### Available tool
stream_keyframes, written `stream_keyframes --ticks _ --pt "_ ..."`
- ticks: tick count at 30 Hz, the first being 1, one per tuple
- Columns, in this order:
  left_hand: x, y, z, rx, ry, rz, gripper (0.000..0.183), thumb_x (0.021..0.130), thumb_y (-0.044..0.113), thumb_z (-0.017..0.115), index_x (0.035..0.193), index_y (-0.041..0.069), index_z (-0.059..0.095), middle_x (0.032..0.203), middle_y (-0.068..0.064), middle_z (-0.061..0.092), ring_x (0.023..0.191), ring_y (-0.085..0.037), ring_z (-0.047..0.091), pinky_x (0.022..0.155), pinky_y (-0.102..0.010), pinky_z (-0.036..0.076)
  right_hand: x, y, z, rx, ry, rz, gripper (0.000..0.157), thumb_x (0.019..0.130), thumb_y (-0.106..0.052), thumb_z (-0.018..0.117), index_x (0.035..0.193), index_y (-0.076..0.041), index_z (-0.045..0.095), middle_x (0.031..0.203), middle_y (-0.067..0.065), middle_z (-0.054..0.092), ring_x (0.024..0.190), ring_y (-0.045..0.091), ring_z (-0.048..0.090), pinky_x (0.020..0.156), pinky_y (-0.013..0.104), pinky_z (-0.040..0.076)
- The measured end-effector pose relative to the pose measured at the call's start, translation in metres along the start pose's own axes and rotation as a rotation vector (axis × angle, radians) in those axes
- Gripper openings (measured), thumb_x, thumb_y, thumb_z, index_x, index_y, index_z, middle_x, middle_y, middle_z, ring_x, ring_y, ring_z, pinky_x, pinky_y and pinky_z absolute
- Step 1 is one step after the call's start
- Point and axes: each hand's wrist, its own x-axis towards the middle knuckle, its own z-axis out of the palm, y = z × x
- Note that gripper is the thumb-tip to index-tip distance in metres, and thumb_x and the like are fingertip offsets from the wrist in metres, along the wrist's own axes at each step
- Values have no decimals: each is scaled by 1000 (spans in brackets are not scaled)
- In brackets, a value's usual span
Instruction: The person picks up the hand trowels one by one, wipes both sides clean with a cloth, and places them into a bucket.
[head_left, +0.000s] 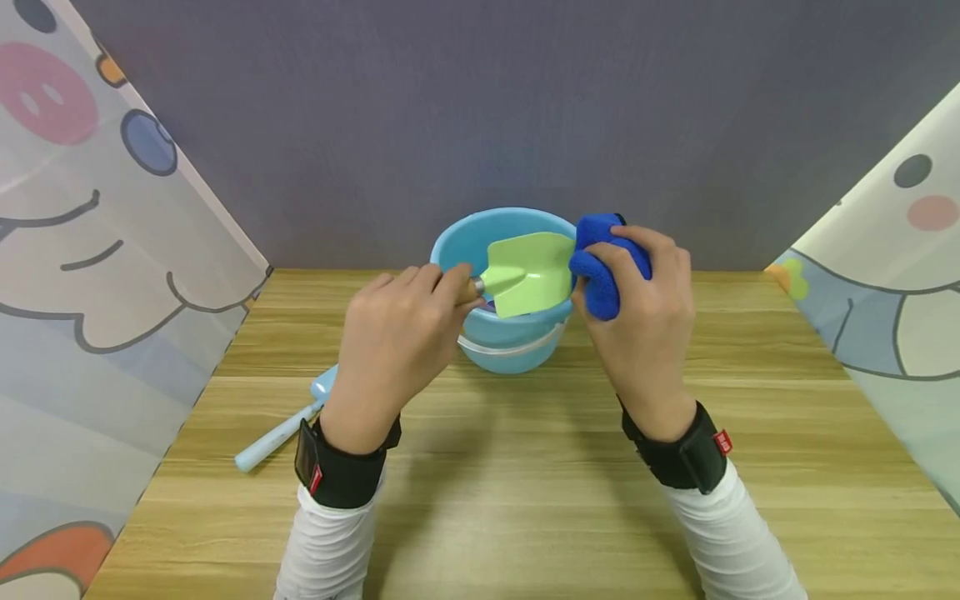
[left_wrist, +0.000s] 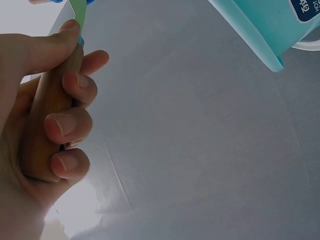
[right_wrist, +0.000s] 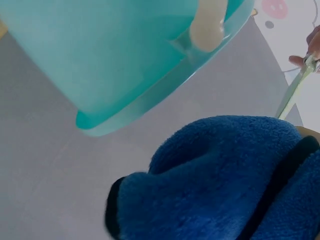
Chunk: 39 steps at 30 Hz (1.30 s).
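A green trowel (head_left: 531,275) with a wooden handle (left_wrist: 49,115) is held above the mouth of a light blue bucket (head_left: 510,343). My left hand (head_left: 405,333) grips the handle, its fingers wrapped round the wood in the left wrist view. Bunched in my right hand (head_left: 645,317) is a blue cloth (right_wrist: 215,175) with dark edging. The cloth is at the right end of the trowel's blade; whether it touches the blade I cannot tell. Something dark shows inside the bucket, mostly hidden by the blade.
On the wooden table (head_left: 510,500), left of the bucket, lies a light blue hand tool (head_left: 277,435), partly covered by my left hand and wrist. A grey panel (head_left: 510,108) rises behind the bucket. Cartoon-printed panels (head_left: 112,217) stand at both sides.
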Motion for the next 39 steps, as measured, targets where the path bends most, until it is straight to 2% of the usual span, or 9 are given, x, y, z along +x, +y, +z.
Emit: stream_keyframes --ticks 4,7,19,32,39 --pt "-1 -3 -1 -16 -17 -39 26 82 28 75 99 9 76 56 -3 65 45 -17 54 39 -28 39 3 6 -3 -13 16 13 22 81 -12 69 100 0 69 119 28 61 108 45 54 88 64 53" --pt "-2 -5 -3 -18 -28 -62 29 80 29 76 103 11 77 61 -4 69 49 -19 58 39 -29 40 4 8 -6 -12 33 26 22 82 -13 70 100 -1 69 120 28 61 112 44 53 89 64 52" --pt "-2 -8 -2 -37 -41 -71 30 79 27 77 104 11 77 58 -3 66 47 -19 55 39 -30 38 5 0 -14 31 113 27 19 81 -13 70 97 -3 71 118 27 64 114 41 54 91 64 51" --pt "-3 -5 -1 -56 -55 -64 29 79 29 77 102 11 76 55 -2 60 47 -18 53 41 -29 40 2 -17 -15 127 201 -60 18 74 -6 73 91 -7 72 110 24 65 107 42 55 86 64 51" --pt "-2 -1 1 -60 -69 -38 29 79 31 77 101 11 75 55 -2 61 47 -17 55 40 -29 41 -5 -26 -13 171 175 -163 23 72 -8 75 95 -8 72 112 23 64 106 45 54 85 64 49"
